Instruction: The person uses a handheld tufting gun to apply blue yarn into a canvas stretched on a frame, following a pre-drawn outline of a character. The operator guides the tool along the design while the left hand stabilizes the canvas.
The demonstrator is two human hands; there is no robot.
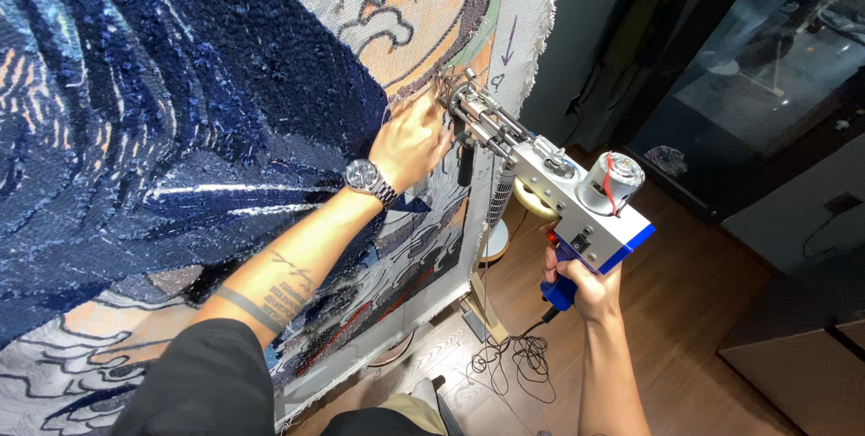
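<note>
Your right hand (584, 285) grips the tufting gun (550, 186) by its blue handle, its long axis running up-left to the needle at the stretched backing cloth (378, 4), where your open left hand (410, 140) presses flat just beside it.

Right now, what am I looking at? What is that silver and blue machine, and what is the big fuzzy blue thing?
This picture comes from a camera worn on a person's head, looking down at their own two hands. The big fuzzy thing is a cloth stretched upright on a frame, partly covered with dark blue yarn and drawn outlines. The right hand grips the blue handle of a tufting gun, a silver machine with a small motor on top. Its pointed tip touches the cloth. The left hand, with a wristwatch, presses flat on the cloth beside the tip. A black cord lies tangled on the wooden floor.
</note>
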